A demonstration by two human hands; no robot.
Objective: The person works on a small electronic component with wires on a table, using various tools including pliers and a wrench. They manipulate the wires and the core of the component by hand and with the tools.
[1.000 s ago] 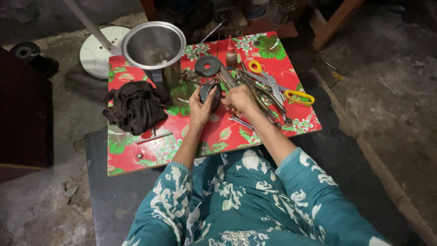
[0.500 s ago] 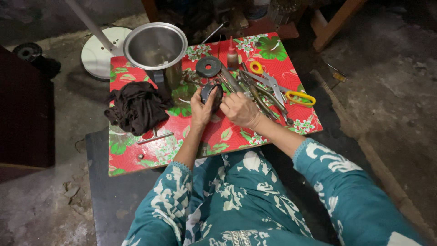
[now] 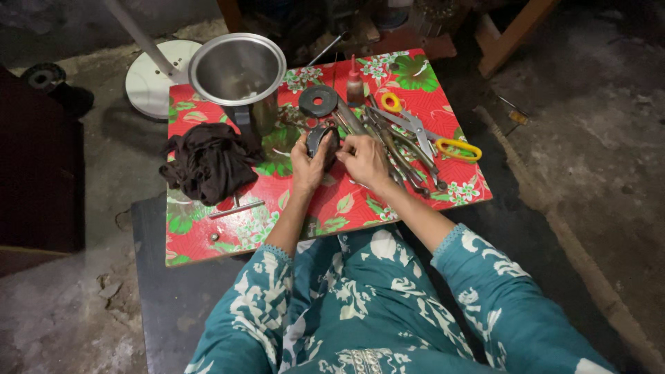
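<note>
I see left hand gripping small dark round part, right hand pinching its right edge. Part held just above red floral table. Work mid-way, by my judgement: part not set down. Scissors right of right hand, untouched; dark cloth left of left hand.

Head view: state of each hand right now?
Left hand: closed on the small dark round part.
Right hand: fingers curled against the same part; firm grip cannot be told.

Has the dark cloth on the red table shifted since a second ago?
No. The dark cloth lies where it did, on the left of the red floral table, just below and left of the steel pot. Only the hands by the dark round part are active.
</note>
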